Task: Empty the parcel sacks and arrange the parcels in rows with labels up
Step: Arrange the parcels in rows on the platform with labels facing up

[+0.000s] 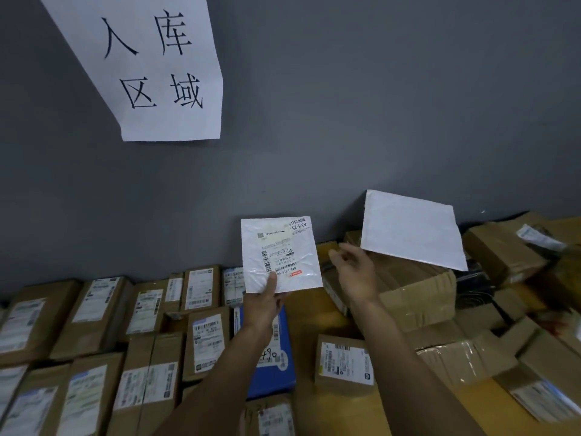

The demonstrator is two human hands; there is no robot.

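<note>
Left hand [264, 305] holds a white flat parcel [283, 256] up in front of the grey wall [314, 121]. The grip is a thumb pinch on the parcel's lower left corner, and the label [279, 254] faces the camera. Right hand [353, 272] is just beside the parcel's right edge, not touching; its grip is loose and holds nothing, fingers lightly curled.

A white envelope [412, 229] with a blank face sits tilted above the right-side pile, its lower left corner near the right fingertips. Cannot tell if it leans on the wall or is in the air.

Brown boxes in rows [94, 325] fill the left side up to the wall, labels up and packed edge to edge. A blue parcel [276, 357] lies under the left forearm. One labelled box [344, 361] sits alone between the arms, with bare yellow-brown surface [314, 322] around it as the only open room. Loose boxes piled unevenly [418, 297] crowd the right side to the frame edge. A paper sign [163, 73] hangs on the wall, upper left.
</note>
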